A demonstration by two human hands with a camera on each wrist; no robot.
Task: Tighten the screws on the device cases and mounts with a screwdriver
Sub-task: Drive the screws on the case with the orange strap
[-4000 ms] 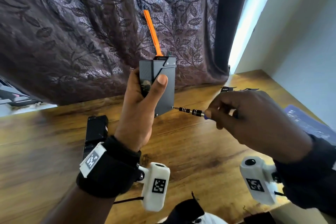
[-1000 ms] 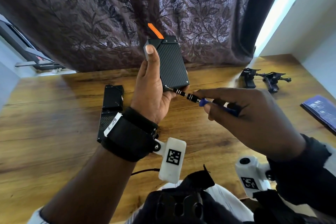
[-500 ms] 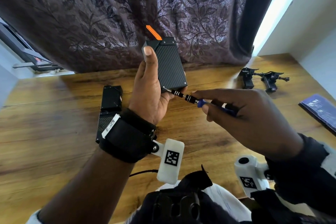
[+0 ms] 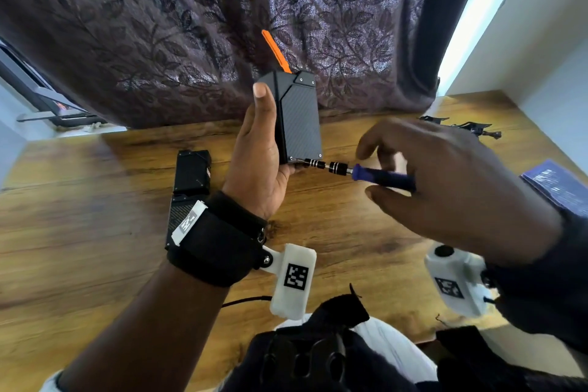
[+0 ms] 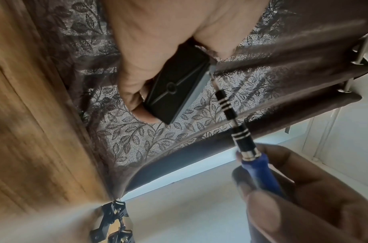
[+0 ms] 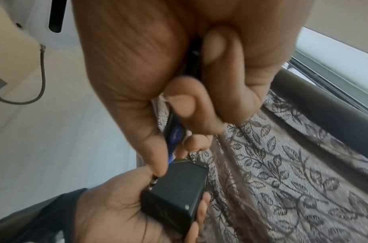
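Note:
My left hand (image 4: 259, 149) grips a black carbon-textured device case (image 4: 300, 118) upright above the wooden table (image 4: 95, 232), thumb along its left edge; an orange antenna (image 4: 276, 51) sticks up from its top. My right hand (image 4: 445, 188) holds a screwdriver (image 4: 378, 176) with a blue handle and black-and-silver shaft, lying level. Its tip sits at a screw on the case's lower left corner (image 4: 291, 158). In the left wrist view the case (image 5: 177, 88) and the screwdriver (image 5: 239, 136) meet at the case's corner. The right wrist view shows the case (image 6: 174, 194) below my fingers (image 6: 183, 98) curled around the handle.
A second black case (image 4: 191, 181) lies on the table behind my left wrist. Black mounts (image 4: 461, 127) rest at the far right near the curtain (image 4: 191, 25). A blue booklet (image 4: 556, 184) lies at the right edge. A dark bag (image 4: 318, 353) sits at the near edge.
The case has swung more upright in my left hand. The screwdriver has levelled out, its tip staying at the lower corner, and my right fingers have shifted on the handle.

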